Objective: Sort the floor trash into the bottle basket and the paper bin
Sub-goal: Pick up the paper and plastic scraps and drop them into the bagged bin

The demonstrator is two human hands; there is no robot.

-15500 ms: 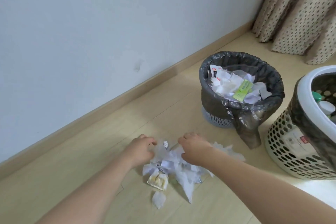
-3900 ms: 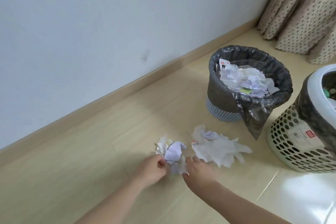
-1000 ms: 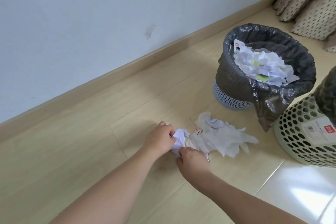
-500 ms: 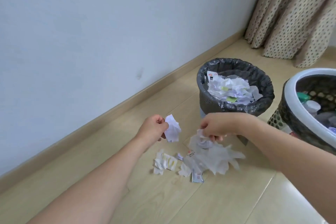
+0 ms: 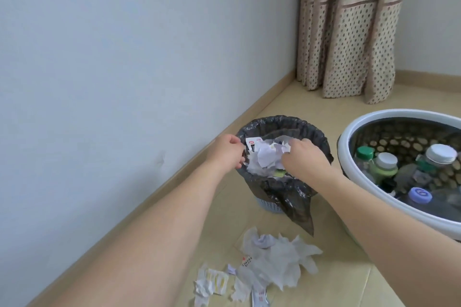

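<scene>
paper scraps (image 5: 264,266) on near floor, below paper bin (image 5: 284,179) | light, soft, crumple-prone; best pinched by bunched middle | left hand (image 5: 228,154) curled at bin's left rim, contents unclear | right hand (image 5: 303,158) fingers down on paper in bin, grip unclear | bottle basket (image 5: 349,132) right

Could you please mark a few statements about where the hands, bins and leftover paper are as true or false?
1. Both hands, left hand and right hand, are over the paper bin. True.
2. The paper bin has no liner. False: a black bag lines it.
3. Paper scraps lie on the floor. True.
4. The bottle basket holds nothing. False: capped bottles lie inside.
5. The curtain hangs left of the bin. False: it hangs behind, to the right.
</scene>
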